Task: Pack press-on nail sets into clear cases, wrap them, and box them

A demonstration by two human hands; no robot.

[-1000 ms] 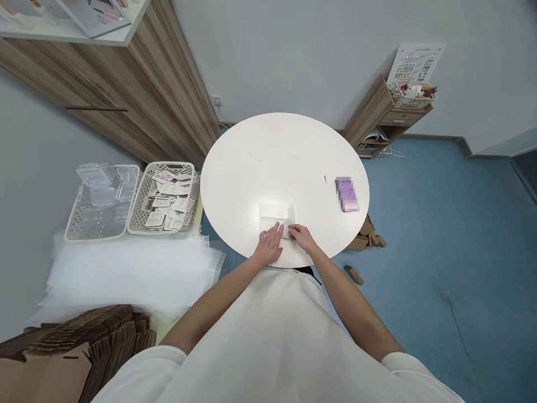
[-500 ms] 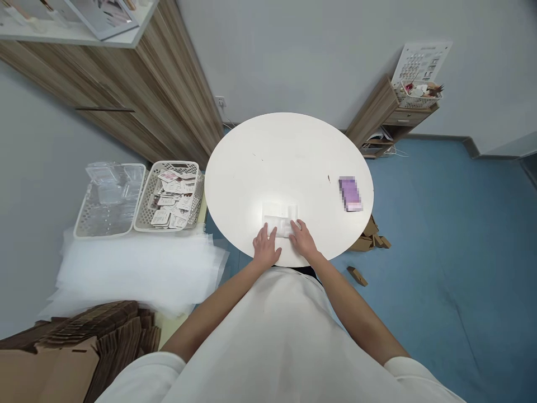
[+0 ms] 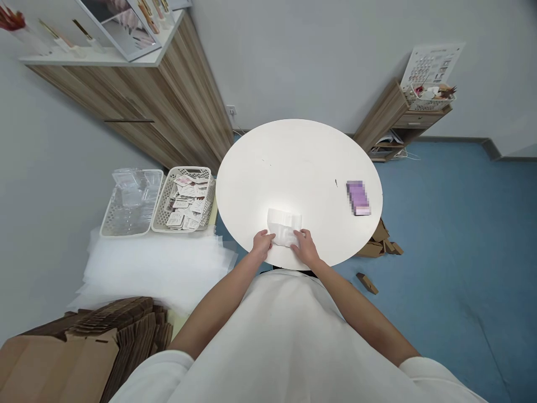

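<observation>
A folded white foam sheet (image 3: 284,226) lies near the front edge of the round white table (image 3: 293,162). The fingers of my left hand (image 3: 263,245) are closed on its lower left edge. On the opposite side, my right hand (image 3: 306,248) grips the lower right corner, thumb below and fingers on top. Whether anything is wrapped inside the sheet cannot be seen.
A blurred purple box (image 3: 358,197) lies on the table's right side. To the left stand a basket of clear plastic cases (image 3: 132,202), a basket of printed cards (image 3: 183,200), stacked foam sheets (image 3: 155,268) and flattened cardboard boxes (image 3: 62,358). Cardboard pieces (image 3: 371,249) lie on the floor.
Both hands have gone from lying spread on the folded sheet to gripping its two sides. The sheet now looks like one wider folded piece. The camera view has shifted slightly.
</observation>
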